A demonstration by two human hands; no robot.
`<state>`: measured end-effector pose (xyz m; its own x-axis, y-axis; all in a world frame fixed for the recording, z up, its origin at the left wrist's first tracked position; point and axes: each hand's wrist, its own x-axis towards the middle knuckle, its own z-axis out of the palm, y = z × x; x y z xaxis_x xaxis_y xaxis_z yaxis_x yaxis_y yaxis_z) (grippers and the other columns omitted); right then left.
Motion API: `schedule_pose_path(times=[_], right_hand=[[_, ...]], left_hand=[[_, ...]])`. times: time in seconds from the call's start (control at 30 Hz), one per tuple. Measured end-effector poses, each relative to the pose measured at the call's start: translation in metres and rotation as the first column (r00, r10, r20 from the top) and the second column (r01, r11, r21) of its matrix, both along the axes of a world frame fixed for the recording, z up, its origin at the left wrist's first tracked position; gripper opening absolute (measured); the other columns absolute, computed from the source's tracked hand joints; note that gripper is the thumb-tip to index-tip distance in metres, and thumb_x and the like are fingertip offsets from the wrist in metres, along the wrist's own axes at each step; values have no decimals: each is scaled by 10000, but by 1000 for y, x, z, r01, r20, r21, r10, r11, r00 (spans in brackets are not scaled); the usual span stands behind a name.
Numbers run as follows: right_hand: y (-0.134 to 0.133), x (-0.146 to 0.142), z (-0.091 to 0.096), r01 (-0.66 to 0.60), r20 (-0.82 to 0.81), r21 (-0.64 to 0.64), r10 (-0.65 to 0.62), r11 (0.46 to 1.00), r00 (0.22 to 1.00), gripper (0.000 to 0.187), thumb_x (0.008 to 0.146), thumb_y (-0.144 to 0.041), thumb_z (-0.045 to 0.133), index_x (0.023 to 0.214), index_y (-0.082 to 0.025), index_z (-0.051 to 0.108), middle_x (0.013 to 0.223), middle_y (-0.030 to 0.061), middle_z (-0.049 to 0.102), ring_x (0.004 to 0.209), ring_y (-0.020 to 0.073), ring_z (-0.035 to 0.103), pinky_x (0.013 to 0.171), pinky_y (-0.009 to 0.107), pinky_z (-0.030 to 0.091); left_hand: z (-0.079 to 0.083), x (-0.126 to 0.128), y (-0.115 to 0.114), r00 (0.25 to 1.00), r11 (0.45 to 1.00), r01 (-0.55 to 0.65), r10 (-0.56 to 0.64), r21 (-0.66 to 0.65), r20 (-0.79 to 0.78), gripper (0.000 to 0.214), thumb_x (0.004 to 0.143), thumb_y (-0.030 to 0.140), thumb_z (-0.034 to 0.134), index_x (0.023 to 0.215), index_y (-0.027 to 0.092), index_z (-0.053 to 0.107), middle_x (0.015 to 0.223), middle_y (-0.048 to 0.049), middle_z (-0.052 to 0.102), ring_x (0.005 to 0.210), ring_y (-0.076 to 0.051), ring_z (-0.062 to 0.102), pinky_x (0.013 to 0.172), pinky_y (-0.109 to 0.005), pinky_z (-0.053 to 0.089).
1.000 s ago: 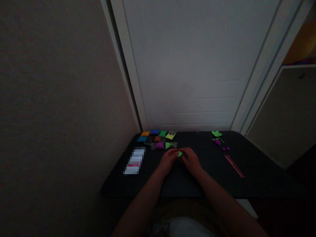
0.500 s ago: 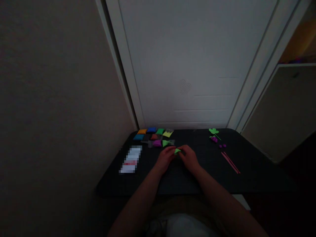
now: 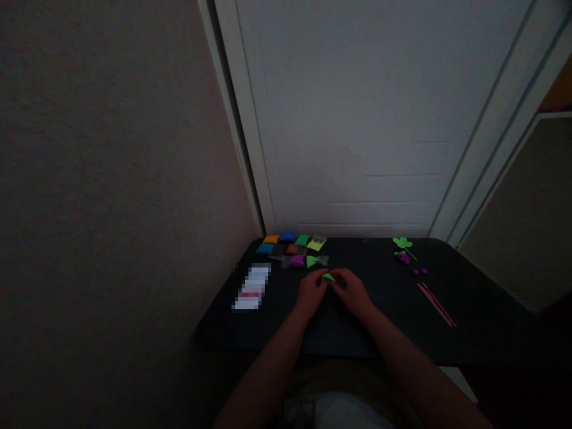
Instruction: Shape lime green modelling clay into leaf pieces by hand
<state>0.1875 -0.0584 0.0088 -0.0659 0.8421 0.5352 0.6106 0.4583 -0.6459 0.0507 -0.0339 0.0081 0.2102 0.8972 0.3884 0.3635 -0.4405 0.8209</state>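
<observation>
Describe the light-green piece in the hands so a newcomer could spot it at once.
Find the dark table before the white door. Near the table's middle, two hands are close together, with the small light-green piece between them. Unlike the green packets and flower-like shape lying on the table, it is held.

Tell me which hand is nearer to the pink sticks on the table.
Right. The right hand is to the left of the pink sticks, apart from them; the left hand is farther left, on the right hand's far side from them.
</observation>
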Motion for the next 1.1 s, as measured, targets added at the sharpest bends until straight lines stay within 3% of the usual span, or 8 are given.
schedule_pose_path(times=[0.23, 0.5, 0.77, 0.97, 1.1], right_hand=[[-3, -2, 3, 13, -54, 10, -13, 1000, 998, 278, 717, -215, 483, 993, -192, 511, 893, 41, 569, 803, 138, 529, 733, 288, 424], [0, -2, -1, 76, -6, -92, -77, 993, 997, 212, 775, -307, 416, 909, -204, 544, 824, 22, 598, 729, 137, 548, 681, 281, 433], [-4, -4, 1, 71, 94, 48, -75, 996, 993, 224, 774, -207, 415, 955, -193, 546, 898, 54, 587, 852, 155, 536, 784, 303, 414], [-2, -4, 1, 52, 37, 60, -54, 997, 998, 221, 758, -217, 437, 949, -199, 548, 882, 47, 582, 838, 149, 536, 769, 301, 421], [5, 1, -2, 96, -22, -3, -96, 995, 995, 205, 756, -242, 437, 915, -195, 557, 853, 38, 593, 774, 141, 550, 710, 287, 437]], left_hand=[[8, 0, -3, 996, 995, -28, 36, -92, 78, 199, 691, 231, 500, 850, 225, 619, 880, -19, 630, 816, -174, 550, 765, -293, 382], [3, 5, -5, 995, 997, -71, 70, -11, -65, 193, 732, 286, 456, 864, 228, 584, 783, -17, 613, 690, -150, 539, 660, -253, 369], [-5, 5, -2, 984, 987, -129, 139, 95, -111, 202, 710, 240, 494, 885, 221, 593, 908, -58, 601, 868, -186, 517, 813, -293, 323], [1, 2, -4, 993, 993, -111, 108, -50, -56, 176, 720, 320, 482, 803, 219, 600, 767, -35, 617, 703, -161, 543, 693, -274, 360], [5, 5, -6, 997, 992, -54, 60, -111, 50, 211, 678, 350, 532, 831, 219, 596, 776, -33, 618, 728, -166, 550, 690, -268, 372]])
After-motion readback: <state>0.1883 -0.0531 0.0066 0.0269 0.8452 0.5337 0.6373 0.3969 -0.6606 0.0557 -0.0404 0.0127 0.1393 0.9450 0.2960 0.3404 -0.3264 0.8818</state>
